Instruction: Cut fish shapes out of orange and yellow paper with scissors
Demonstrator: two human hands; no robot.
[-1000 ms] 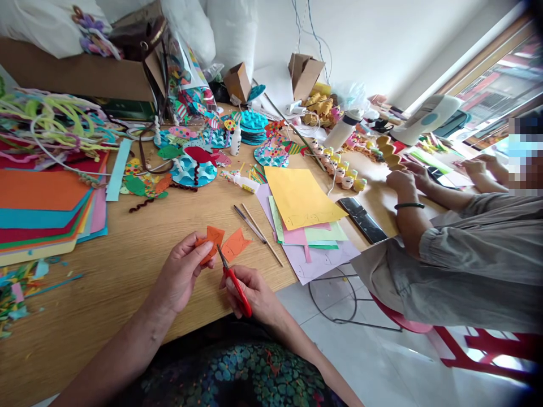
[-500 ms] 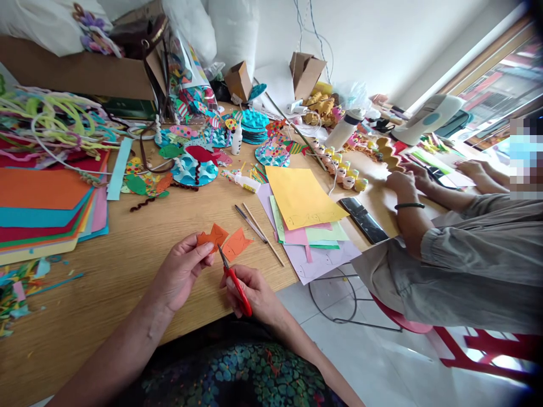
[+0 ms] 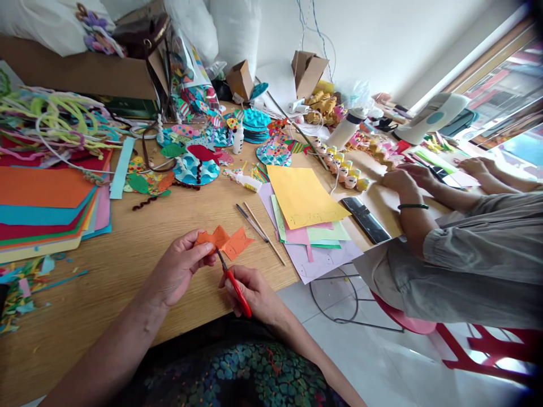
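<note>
Between the thumb and fingers of my left hand (image 3: 186,263) is a piece of orange paper (image 3: 219,234), held just above the table near its front edge. My right hand (image 3: 250,291) grips red-handled scissors (image 3: 235,285), whose dark blades reach up to the paper's lower edge; the blades look close together. Touching or overlapping the held piece on the right is a second orange paper piece (image 3: 238,243) with drawn lines on it. Beyond it a pen (image 3: 251,222) and a thin wooden stick (image 3: 265,234) lie on the wooden table.
Yellow paper (image 3: 303,195) tops a pile of sheets at right, beside a black phone (image 3: 365,219). Stacked coloured paper (image 3: 42,189) and paper scraps (image 3: 23,291) lie at left. Glue bottles (image 3: 248,182) and fish crafts (image 3: 197,164) stand behind. A co-worker's arm (image 3: 409,206) rests at right.
The held orange paper has tilted slightly, and the scissor blades have drawn closer together at its edge. My hands have barely moved; the whole view has shifted a little.
</note>
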